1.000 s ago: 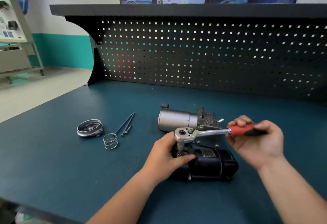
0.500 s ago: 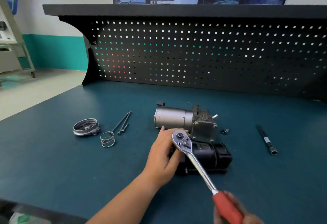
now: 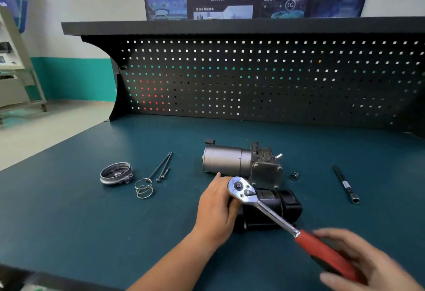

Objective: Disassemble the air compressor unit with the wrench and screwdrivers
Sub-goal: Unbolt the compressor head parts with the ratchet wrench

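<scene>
The air compressor unit [image 3: 239, 164] lies mid-bench: a silver cylinder and grey block behind, a black housing [image 3: 278, 208] in front. My left hand [image 3: 216, 208] grips the black housing's left end under the ratchet head. A chrome ratchet wrench [image 3: 264, 208] with a red handle sits head-down on that end and slants toward the lower right. My right hand [image 3: 368, 265], blurred, holds the red handle near its end.
Left of the unit lie a round metal cap [image 3: 116, 173], a coil spring [image 3: 143, 188] and long bolts [image 3: 162, 166]. A small nut [image 3: 294, 175] and a black extension bar [image 3: 346, 183] lie to the right. A pegboard backs the teal bench [image 3: 69, 210].
The wrench handle swung from pointing right, level, round toward me at the lower right, my right hand going with it. My left hand stayed on the black housing.
</scene>
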A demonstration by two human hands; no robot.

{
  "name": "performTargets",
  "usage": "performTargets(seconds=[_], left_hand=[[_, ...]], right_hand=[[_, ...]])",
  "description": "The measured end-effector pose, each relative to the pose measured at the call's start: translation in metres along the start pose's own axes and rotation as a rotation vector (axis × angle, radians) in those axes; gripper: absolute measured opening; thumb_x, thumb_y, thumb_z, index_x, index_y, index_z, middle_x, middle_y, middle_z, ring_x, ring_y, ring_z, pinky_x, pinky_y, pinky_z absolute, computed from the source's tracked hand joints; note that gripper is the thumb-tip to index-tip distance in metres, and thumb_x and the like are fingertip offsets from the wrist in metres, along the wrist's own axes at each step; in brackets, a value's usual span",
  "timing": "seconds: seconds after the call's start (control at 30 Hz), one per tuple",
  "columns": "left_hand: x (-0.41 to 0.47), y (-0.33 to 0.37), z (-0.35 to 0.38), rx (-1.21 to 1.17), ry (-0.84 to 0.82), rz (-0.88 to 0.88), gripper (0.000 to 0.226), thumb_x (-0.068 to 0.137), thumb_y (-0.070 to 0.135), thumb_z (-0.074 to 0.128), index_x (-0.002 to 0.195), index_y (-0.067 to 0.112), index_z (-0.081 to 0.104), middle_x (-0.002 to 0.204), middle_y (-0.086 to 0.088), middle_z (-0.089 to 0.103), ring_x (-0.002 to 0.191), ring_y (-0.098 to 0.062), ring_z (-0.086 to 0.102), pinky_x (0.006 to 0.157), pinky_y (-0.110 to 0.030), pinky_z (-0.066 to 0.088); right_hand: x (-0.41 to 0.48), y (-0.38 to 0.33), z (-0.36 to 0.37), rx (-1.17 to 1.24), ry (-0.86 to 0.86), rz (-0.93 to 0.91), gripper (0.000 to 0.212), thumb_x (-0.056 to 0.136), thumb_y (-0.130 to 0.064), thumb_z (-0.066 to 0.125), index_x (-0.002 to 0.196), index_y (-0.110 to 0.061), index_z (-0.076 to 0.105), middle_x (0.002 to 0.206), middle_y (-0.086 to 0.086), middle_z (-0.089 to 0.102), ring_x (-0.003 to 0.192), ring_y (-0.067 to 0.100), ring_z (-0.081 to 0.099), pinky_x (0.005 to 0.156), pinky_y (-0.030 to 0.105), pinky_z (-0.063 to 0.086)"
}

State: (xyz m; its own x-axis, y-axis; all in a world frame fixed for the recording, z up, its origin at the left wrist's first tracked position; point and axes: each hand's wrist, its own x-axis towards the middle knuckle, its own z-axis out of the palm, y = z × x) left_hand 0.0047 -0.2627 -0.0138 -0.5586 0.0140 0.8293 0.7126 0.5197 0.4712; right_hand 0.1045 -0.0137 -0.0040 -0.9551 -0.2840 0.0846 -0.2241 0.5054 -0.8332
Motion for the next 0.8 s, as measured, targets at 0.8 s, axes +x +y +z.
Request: performTargets(seconds=[0.8], left_hand=[[0.0, -0.001, -0.004, -0.021, -0.068, 0.003, 0.028, 0.09, 0.029, 0.039, 0.094, 0.016, 0.062, 0.087, 0.011, 0.061, 0.079, -0.004, 0.05, 0.079, -0.02, 0.039]], right_hand=[[0.06, -0.076, -0.033, -0.428, -0.422, 0.068, 0.013, 0.073, -0.039, 0.06, 0.079, -0.029, 0.055, 0.061, -0.003, 0.062, 0.051, 0.005, 0.059, 0.051, 0.026, 0.05]])
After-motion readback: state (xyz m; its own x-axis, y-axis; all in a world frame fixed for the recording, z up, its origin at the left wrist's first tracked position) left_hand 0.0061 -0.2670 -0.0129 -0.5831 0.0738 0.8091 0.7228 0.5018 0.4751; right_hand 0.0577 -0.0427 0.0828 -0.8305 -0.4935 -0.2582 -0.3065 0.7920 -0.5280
